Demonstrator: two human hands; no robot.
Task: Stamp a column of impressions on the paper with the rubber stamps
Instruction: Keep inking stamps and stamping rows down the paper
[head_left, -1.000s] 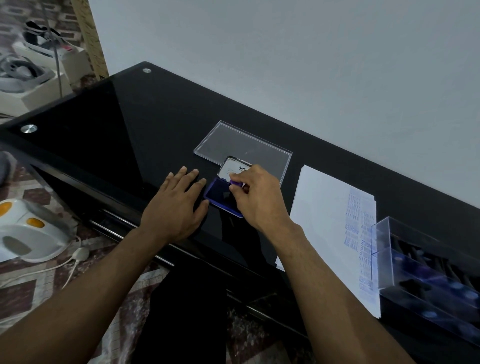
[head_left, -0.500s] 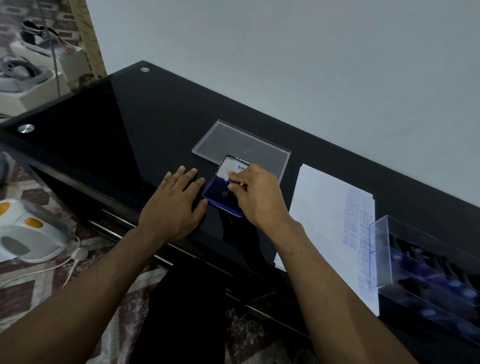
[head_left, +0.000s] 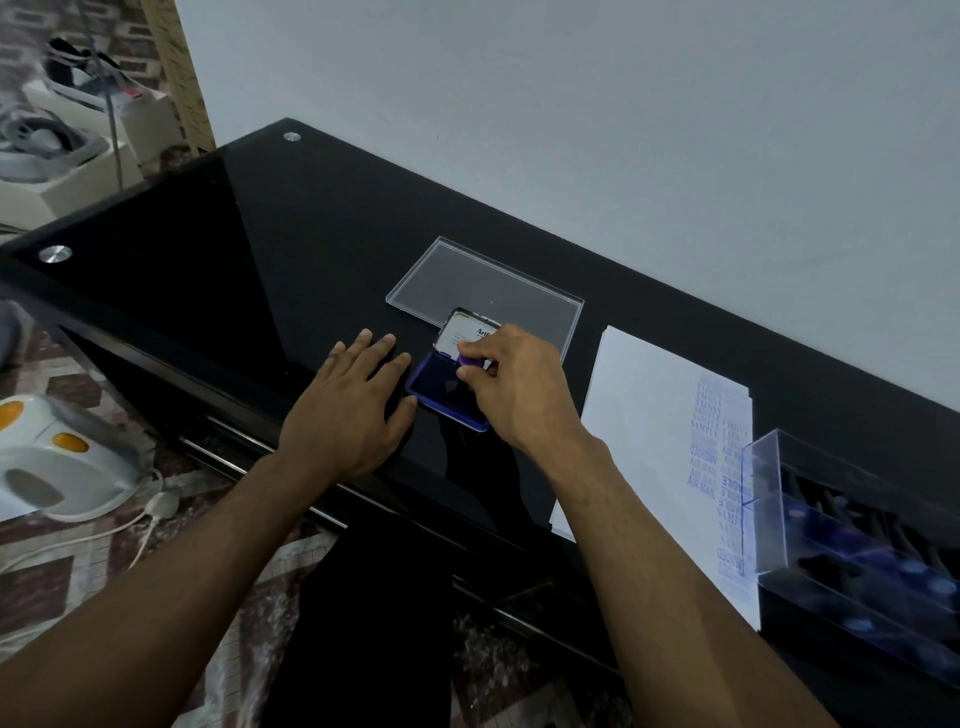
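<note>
I take the ink pad (head_left: 441, 392) as my landmark; it lies open on the black glass table (head_left: 270, 270), near the front edge. My right hand (head_left: 511, 392) is over it and pinches a small purple rubber stamp (head_left: 470, 359) between thumb and fingertips, with the stamp down on the blue ink surface, as far as I can see. So I judge I am loading ink for one more impression.

My left hand (head_left: 350, 410) lies flat on the table just to the left of the pad, fingers straight and a little spread, the thumb touching the pad's edge to keep it steady.

The paper (head_left: 639, 415) is to the right of the pad, apart from it. On its right part there are already blue impressions (head_left: 709, 441), in what look like two columns; I can read words like SAMPLE and AIR MAIL. The left part of the sheet is white. I think a good part of the work is done, and what is left is to carry this stamp to the paper and press it, perhaps again with other stamps.

Further right of the pad, past the paper, stands a clear plastic box (head_left: 769, 499) with more stamps in it. Behind the pad lies its clear lid (head_left: 488, 280), flat on the table.
</note>
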